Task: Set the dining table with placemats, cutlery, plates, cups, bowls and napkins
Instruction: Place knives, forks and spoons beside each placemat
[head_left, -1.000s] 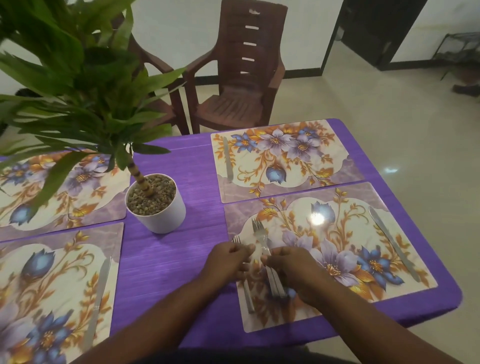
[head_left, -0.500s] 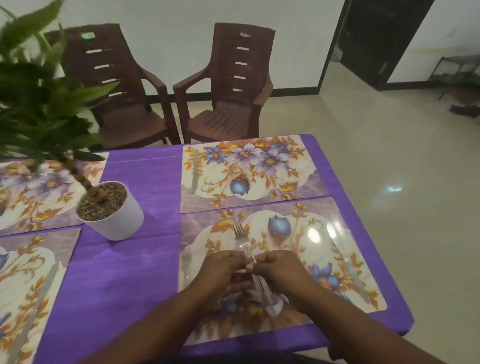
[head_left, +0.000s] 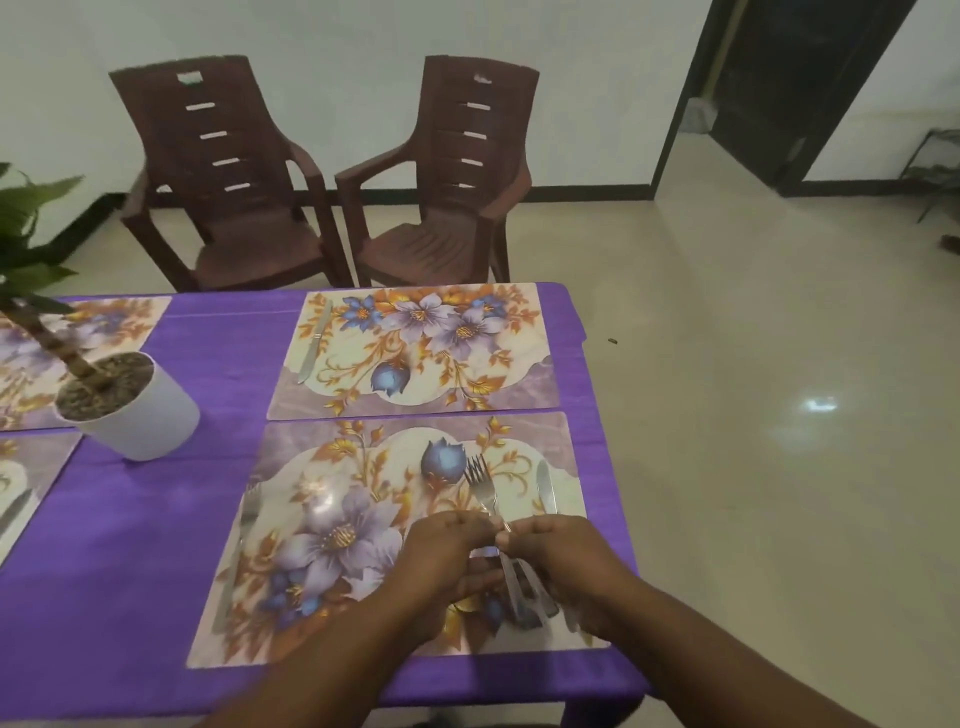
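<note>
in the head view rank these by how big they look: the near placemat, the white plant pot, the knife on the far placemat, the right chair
1. Near placemat: widest, but nearest the camera.
2. Right chair: close behind, and farther off, so these two are unsure.
3. White plant pot.
4. Knife on the far placemat: thin, clearly smallest.

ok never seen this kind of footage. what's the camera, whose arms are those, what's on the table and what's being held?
There is no robot here. One wide-angle camera sits on a person's head and looks forward and down, so the arms at the bottom are the wearer's own. The left hand and right hand meet over the near placemat and together hold a bundle of forks, tines pointing away. On that mat lie one fork at the left edge and a knife at the right. The far placemat has only a knife. A white plant pot stands on the purple table; two brown chairs stand behind.
</note>
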